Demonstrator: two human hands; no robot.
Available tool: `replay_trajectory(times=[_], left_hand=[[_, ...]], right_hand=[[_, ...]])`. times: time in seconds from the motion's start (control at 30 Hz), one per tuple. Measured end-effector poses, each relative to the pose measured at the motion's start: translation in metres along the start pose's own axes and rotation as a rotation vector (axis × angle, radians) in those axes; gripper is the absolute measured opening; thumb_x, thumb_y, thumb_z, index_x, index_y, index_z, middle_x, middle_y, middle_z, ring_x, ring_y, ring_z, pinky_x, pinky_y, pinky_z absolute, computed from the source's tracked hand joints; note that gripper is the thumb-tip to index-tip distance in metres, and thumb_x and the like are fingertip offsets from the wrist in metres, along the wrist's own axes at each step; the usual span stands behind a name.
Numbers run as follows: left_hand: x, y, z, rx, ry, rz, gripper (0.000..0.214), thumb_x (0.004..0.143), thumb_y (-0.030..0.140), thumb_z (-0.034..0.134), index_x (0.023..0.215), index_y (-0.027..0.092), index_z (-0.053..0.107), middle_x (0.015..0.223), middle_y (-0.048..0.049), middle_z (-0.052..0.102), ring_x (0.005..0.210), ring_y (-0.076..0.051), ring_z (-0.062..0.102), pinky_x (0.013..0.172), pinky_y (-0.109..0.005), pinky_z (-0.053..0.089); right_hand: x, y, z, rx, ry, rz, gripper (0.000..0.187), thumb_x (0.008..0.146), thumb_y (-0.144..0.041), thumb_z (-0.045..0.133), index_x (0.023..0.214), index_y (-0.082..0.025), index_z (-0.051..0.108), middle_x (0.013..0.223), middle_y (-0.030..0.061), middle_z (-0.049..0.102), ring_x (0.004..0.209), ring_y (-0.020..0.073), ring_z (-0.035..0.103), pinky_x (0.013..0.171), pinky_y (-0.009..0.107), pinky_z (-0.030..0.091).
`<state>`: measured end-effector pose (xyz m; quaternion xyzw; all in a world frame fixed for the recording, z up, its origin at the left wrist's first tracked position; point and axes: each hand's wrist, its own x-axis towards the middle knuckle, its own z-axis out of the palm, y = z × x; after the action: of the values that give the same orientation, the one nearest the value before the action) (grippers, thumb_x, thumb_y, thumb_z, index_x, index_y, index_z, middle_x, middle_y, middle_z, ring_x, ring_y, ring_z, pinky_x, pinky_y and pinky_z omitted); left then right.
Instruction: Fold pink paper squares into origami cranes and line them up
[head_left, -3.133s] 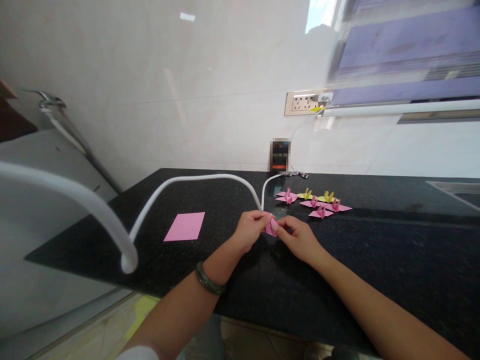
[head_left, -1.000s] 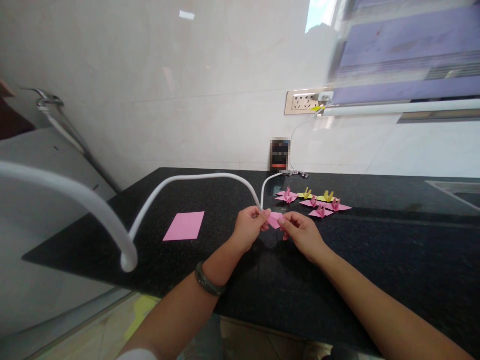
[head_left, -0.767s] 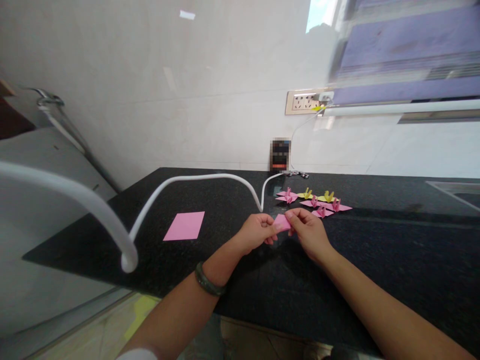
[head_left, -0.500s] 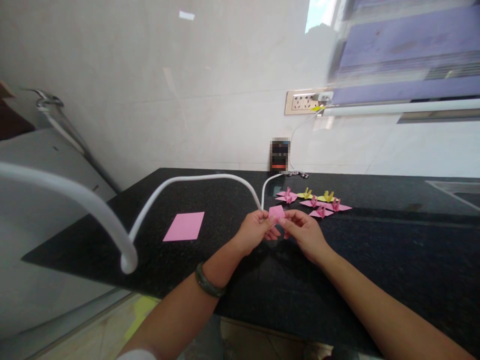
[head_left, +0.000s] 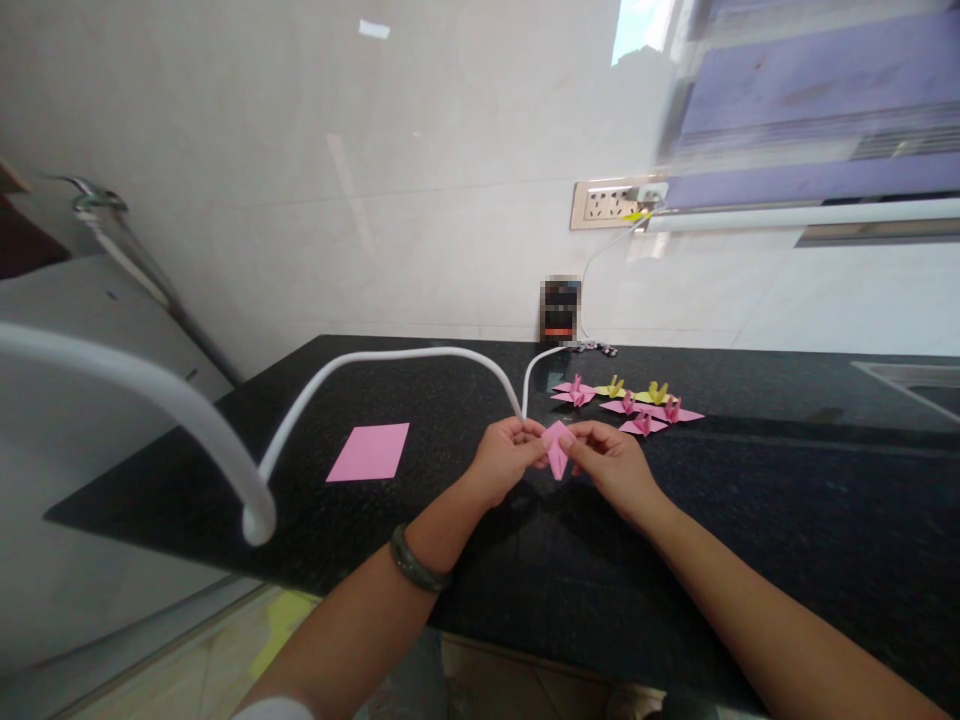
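text: none legible | dark upright object [head_left: 560,308]: pixelated, any markings on it seemingly unreadable

Between my two hands I have a small piece of folded pink paper [head_left: 557,462], worked into a narrow diamond, rather like a kite. One point faces the far side and the longer, tapering one faces me. Down the middle of the near half runs a line, a crease or a slit, I cannot tell which, ending at the near tip. My left hand [head_left: 506,462] pinches its left edge and my right hand [head_left: 611,470] its right, the right thumb lying over its face. It sits over the middle of the dark desk [head_left: 570,620], its near tip clear of my fingers.
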<state>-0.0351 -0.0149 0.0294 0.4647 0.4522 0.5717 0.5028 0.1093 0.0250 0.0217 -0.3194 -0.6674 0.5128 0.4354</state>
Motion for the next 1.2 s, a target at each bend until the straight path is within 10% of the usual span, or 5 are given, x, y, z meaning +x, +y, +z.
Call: replay_trajectory(times=[0.57,0.87,1.2], left_hand=[[-0.004,0.0023,0.0021,-0.079,-0.057,0.039,0.013,0.061,0.017,0.058,0.071,0.012,0.051,0.055,0.0015,0.054,0.046,-0.006,0.05,0.05,-0.02,0.041],[-0.0029,0.004,0.0012,-0.04,-0.107,-0.205,0.034,0.064,0.042,0.055,0.071,0.009,0.052,0.06,-0.0051,0.058,0.05,-0.009,0.054,0.048,-0.021,0.043],[-0.001,-0.0016,0.0007,0.104,0.008,-0.044,0.03,0.062,0.038,0.058,0.073,0.01,0.059,0.063,-0.0045,0.06,0.054,-0.009,0.054,0.056,-0.023,0.044]], right_hand=[[-0.0021,-0.0036,0.0036,0.344,-0.045,0.123,0.01,0.062,-0.019,0.059,0.071,-0.017,0.062,0.052,-0.0015,0.057,0.042,0.0084,0.049,0.045,0.023,0.04],[-0.0012,-0.0063,-0.0032,-0.022,-0.046,-0.075,0.011,0.066,-0.02,0.053,0.07,-0.018,0.063,0.062,0.0001,0.057,0.052,0.01,0.05,0.051,0.024,0.041],[-0.0006,-0.0059,0.0016,0.021,-0.105,0.054,0.024,0.066,-0.035,0.056,0.08,-0.015,0.055,0.06,0.0003,0.056,0.049,0.0094,0.049,0.046,0.022,0.041]])
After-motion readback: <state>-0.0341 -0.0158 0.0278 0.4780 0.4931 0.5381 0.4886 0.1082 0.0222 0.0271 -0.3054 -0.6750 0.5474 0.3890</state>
